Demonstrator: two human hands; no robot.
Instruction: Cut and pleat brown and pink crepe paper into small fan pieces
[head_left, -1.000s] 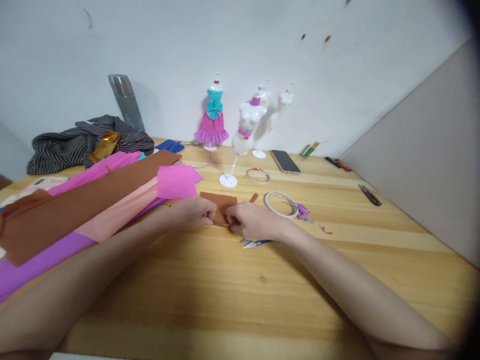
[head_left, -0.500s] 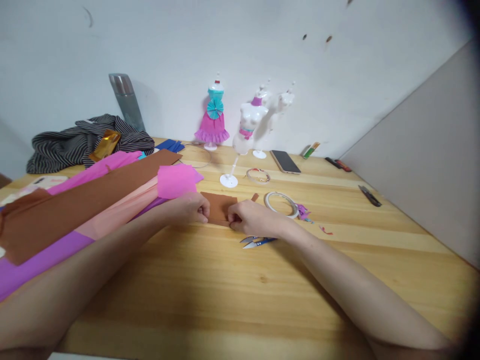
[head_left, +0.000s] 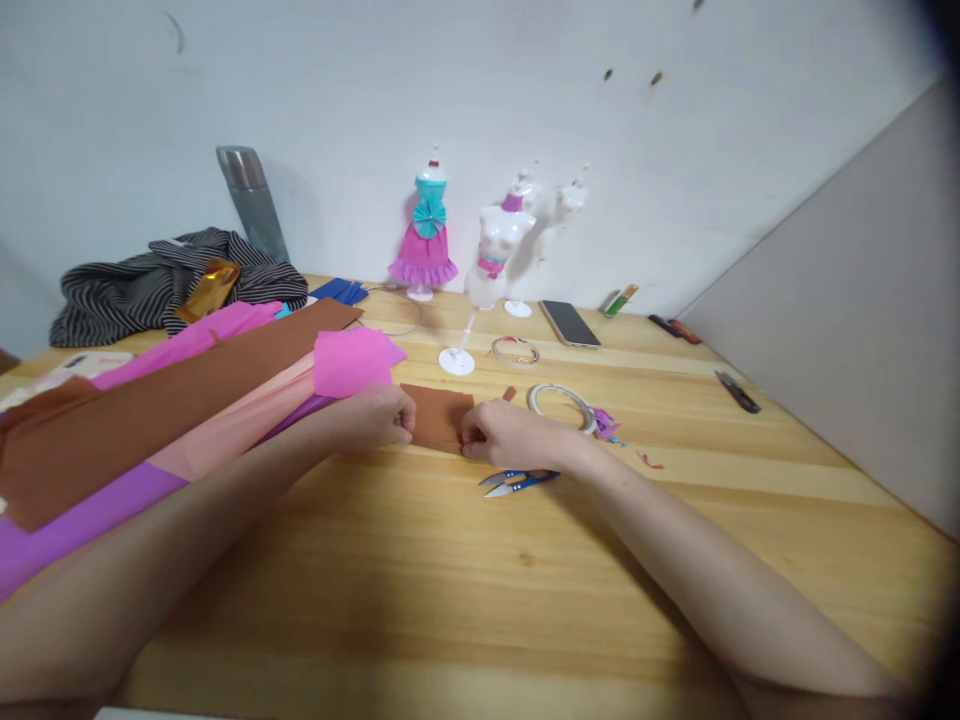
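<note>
With curled fingers, the left hand (head_left: 384,415) and right hand (head_left: 506,435) pinch 1 small brown sheet (head_left: 436,415) at opposite ends, blue snips (head_left: 517,482) near the right.

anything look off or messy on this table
Nothing looks spilled or broken. Stray scraps make the table untidy: a purple one beside the tape roll, a red one farther right. Open snips lie close to the right hand. The bottle seems to lean, though that may be lens distortion.

Forearms (head_left: 675,560) converging forward; left fingers (head_left: 406,418) curled, right fingers (head_left: 473,432) curled.
</note>
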